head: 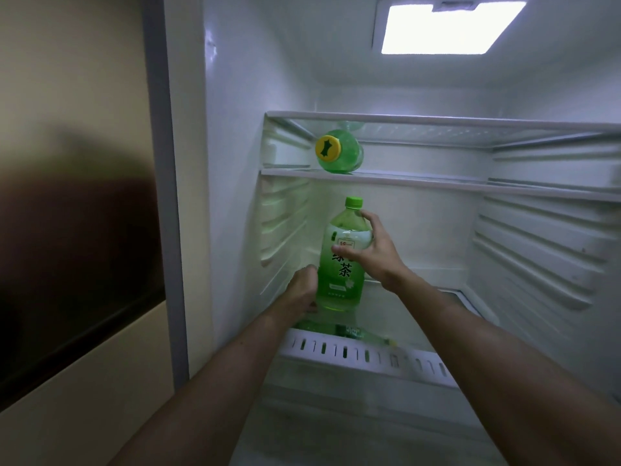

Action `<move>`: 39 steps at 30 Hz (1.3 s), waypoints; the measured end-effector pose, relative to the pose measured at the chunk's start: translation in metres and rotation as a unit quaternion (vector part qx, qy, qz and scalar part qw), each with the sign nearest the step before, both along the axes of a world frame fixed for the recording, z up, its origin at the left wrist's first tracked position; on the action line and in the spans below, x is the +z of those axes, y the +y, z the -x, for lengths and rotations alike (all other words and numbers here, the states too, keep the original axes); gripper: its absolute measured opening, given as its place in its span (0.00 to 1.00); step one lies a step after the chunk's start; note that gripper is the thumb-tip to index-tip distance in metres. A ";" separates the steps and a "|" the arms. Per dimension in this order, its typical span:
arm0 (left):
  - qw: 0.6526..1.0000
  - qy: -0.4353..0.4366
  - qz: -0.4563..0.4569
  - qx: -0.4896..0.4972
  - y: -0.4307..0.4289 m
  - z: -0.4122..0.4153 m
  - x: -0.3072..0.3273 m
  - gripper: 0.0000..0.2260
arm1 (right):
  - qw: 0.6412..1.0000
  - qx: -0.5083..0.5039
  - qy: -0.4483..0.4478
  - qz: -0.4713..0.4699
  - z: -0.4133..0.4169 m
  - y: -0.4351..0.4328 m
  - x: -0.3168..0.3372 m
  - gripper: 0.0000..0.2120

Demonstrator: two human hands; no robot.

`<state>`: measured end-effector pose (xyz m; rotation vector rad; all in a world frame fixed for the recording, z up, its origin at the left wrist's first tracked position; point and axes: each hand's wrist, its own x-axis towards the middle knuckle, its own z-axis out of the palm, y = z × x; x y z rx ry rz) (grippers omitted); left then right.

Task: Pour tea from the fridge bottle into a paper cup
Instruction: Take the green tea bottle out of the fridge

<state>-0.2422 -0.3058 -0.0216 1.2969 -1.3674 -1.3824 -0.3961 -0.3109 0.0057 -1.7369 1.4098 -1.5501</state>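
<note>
A green tea bottle (341,280) with a green cap and green label stands upright inside the open fridge, on the lower glass shelf (420,297). My right hand (373,252) wraps its upper body from the right, just below the neck. My left hand (302,289) grips the bottle's lower left side near its base. Both forearms reach in from the bottom of the view. No paper cup is in view.
A second green bottle (341,153) with a yellow cap lies on its side on the shelf above. A white slotted drawer front (366,356) sits below the hands. The fridge light (447,26) glows overhead. A beige and brown wall (74,230) stands at left.
</note>
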 end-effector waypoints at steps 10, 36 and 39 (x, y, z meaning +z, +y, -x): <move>0.983 0.153 -0.092 -0.036 0.005 -0.006 0.006 0.16 | 1.000 0.006 -0.013 0.006 -0.001 0.021 0.016 0.47; 0.987 0.138 -0.075 -0.036 0.108 -0.042 0.015 0.20 | 0.999 -0.033 0.024 0.015 -0.042 0.129 0.026 0.38; 0.988 0.138 -0.067 -0.031 0.131 -0.047 0.017 0.20 | 0.999 -0.024 0.020 0.022 -0.048 0.150 0.026 0.39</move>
